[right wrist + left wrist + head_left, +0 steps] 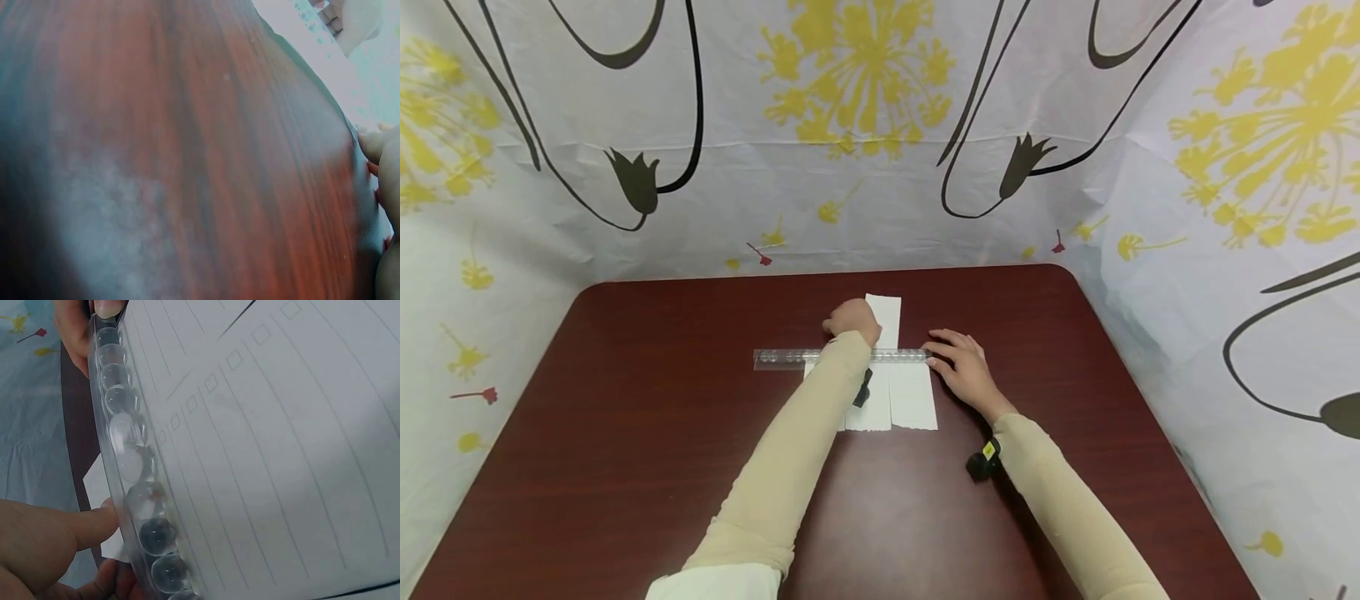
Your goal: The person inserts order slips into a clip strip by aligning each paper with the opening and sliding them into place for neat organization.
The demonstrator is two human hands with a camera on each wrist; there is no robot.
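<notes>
A clear plastic ruler (790, 359) with round bubble shapes along it lies across white lined paper (913, 398). A narrow paper strip (886, 315) extends past its far edge. My left hand (854, 322) reaches over the ruler; in the left wrist view, its thumb and fingers (94, 528) pinch white paper beyond the ruler. At the ruler's right end rests my right hand (964, 367), thumb on the plastic and other fingers spread past it. The right wrist view shows only part of that hand (389, 181) at its edge.
The dark red wooden table (647, 400) has rounded far corners. Its far and side edges meet a white cloth (850, 225) with flower patterns. Wrist cameras are strapped to both arms, the right one (981, 462) just above the tabletop.
</notes>
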